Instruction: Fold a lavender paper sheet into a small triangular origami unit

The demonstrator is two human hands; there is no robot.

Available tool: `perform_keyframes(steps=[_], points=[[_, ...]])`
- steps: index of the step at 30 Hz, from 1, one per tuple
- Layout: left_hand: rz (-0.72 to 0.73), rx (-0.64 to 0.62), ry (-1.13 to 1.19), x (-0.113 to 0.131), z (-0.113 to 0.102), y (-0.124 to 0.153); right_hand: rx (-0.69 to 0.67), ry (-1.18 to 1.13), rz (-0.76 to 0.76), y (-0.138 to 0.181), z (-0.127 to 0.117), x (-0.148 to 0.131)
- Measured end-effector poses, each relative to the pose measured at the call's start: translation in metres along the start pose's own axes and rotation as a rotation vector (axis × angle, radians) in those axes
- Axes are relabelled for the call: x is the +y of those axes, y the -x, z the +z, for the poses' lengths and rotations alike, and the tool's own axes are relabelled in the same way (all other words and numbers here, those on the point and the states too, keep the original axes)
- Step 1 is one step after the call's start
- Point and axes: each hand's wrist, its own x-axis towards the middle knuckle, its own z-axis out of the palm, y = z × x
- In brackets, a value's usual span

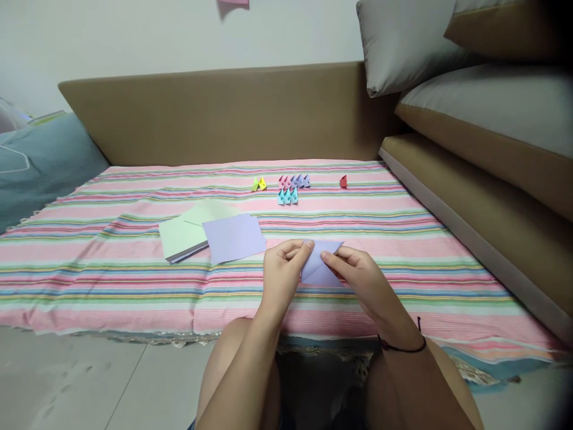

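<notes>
Both my hands hold a lavender paper (pixel 320 266) folded into a triangle, just above the striped cloth (pixel 111 275). My left hand (pixel 282 272) pinches its left corner with thumb and fingers closed. My right hand (pixel 358 275) grips the right side, fingers pressed on the fold. A thin dark cord sits round my right wrist. A loose lavender sheet (pixel 233 237) lies on the cloth to the left of my hands, beside a stack of pale green sheets (pixel 183 236).
Small folded paper pieces stand in groups farther back: yellow-green ones (pixel 258 184), pink and purple ones (pixel 294 180), blue ones (pixel 287 196), and a single red one (pixel 343 181). Tan sofa cushions (pixel 487 179) rise at right; a grey pillow (pixel 403 45) leans above. My knees show below.
</notes>
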Motion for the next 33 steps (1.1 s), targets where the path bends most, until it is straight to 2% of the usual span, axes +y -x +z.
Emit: perform_keyframes(steps=[6,12,18,21,26,33], points=[[-0.020,0.000,0.015,-0.002,-0.002,-0.001,0.073,0.065,-0.055,0.000,0.003,0.003],[-0.022,0.010,0.017,0.002,-0.002,-0.001,-0.019,-0.115,-0.038,0.000,0.005,0.001],[-0.012,0.029,0.010,0.001,-0.002,-0.001,0.018,0.039,-0.062,0.000,0.006,0.000],[-0.001,0.042,-0.037,0.003,-0.001,0.001,0.034,0.045,-0.060,0.001,0.006,-0.002],[0.053,0.034,-0.094,0.007,0.001,0.003,-0.024,-0.001,-0.045,0.001,0.005,-0.004],[0.111,0.025,-0.080,0.009,0.003,0.004,0.056,0.087,-0.065,-0.001,0.004,-0.002]])
